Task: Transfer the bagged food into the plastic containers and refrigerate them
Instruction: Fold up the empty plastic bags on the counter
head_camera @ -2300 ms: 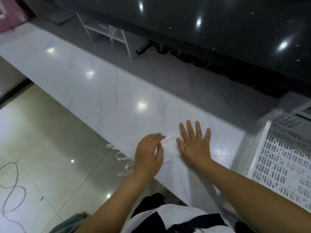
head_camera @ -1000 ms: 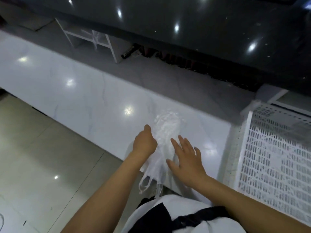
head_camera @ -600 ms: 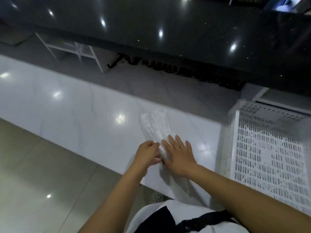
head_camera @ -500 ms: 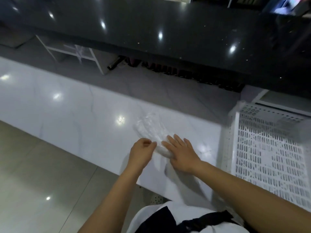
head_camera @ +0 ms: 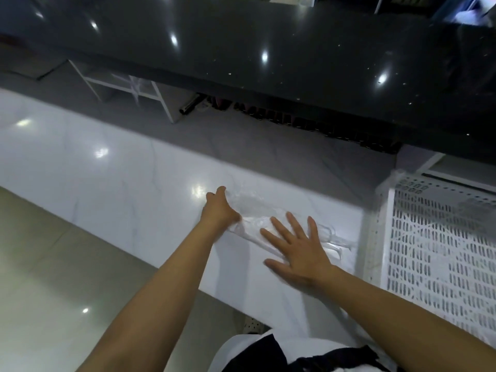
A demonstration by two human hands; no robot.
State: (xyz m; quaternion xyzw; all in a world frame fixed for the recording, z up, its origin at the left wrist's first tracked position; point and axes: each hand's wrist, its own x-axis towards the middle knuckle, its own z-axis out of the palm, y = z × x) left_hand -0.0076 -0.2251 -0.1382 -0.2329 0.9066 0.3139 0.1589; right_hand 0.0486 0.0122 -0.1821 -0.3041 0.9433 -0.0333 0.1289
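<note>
Working along the long white marble counter point(head_camera: 112, 183), beside the white perforated plastic crate point(head_camera: 440, 251), we flatten a clear, empty plastic bag point(head_camera: 257, 213): right hand point(head_camera: 298, 248) spread flat, left hand point(head_camera: 218, 210) gripping its edge. Slick film could slide off.

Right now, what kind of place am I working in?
Probably a shop or food-service counter area, though that is a guess. A long white marble-look counter runs beside a glossy black counter, a white perforated plastic crate sits at the right, and the hands flatten a clear plastic bag.
</note>
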